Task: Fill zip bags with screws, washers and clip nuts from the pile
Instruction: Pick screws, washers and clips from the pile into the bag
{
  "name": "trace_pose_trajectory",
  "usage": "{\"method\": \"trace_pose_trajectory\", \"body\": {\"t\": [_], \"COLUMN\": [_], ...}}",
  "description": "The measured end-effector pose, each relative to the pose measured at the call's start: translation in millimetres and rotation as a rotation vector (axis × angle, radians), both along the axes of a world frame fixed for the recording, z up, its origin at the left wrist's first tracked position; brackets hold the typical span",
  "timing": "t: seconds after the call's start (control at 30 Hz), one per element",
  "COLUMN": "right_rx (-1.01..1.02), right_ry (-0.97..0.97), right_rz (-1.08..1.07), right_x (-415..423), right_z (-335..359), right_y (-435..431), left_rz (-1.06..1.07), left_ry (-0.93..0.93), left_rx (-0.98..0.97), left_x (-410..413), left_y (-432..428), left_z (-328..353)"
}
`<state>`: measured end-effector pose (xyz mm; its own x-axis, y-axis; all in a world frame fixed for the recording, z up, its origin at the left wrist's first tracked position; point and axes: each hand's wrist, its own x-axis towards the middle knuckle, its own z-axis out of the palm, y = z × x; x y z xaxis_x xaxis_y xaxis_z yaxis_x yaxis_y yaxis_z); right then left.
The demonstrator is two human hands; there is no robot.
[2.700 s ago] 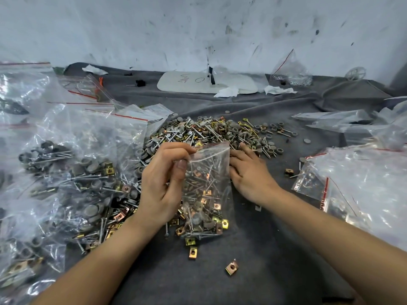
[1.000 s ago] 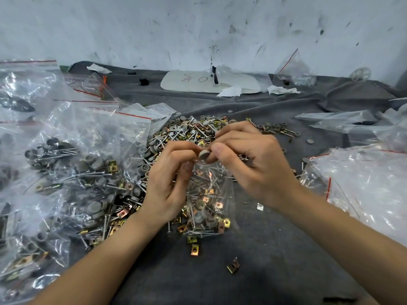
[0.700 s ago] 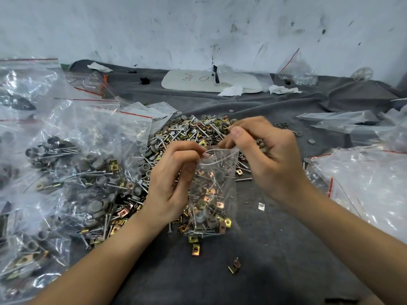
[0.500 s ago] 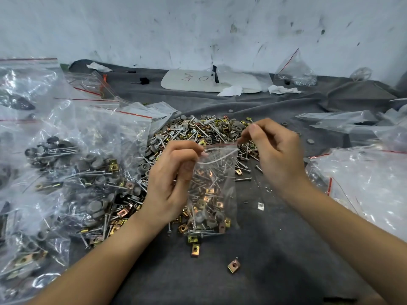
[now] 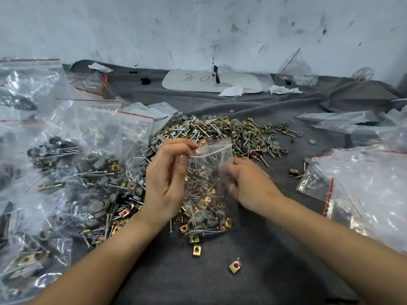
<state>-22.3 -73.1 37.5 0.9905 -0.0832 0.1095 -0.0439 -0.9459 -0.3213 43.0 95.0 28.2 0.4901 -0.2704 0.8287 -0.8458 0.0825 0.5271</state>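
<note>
While left hand (image 5: 167, 179) pinches bag (image 5: 209, 172), pile (image 5: 231, 130) behind

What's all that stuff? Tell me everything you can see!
cloth: one, grey, covering the surface
pile: one, silver screws, grey washers, gold clip nuts, middle
zip bag: one, clear with red strip, part filled, in front of the pile
filled bags: many, clear, heaped on the left
other bags: a heap, clear with red strips, right
loose clip nuts: at least three, gold, on the cloth in front of the zip bag
white board: one, black writing, at the back
paper scraps: three, white, at the back
left hand: pinches the zip bag's top corner
right hand: blurred, beside the zip bag
</note>
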Motion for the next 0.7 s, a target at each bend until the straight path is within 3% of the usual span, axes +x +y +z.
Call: {"method": "trace_pose_trajectory", "body": {"t": [0.27, 0.7], "right_rx": [-0.111, 0.012], "right_ry": [0.018, 0.023], "right_rz": [-0.016, -0.067], "right_x": [2, 10], "right_z": [-1, -1], "right_y": [3, 6], "left_rz": [0.012, 0.008], "left_ry": [0.005, 0.025], "left_rx": [-0.005, -0.007], "left_x": [1, 1], "left_y": [1, 1], "left_z": [-1, -1]}}
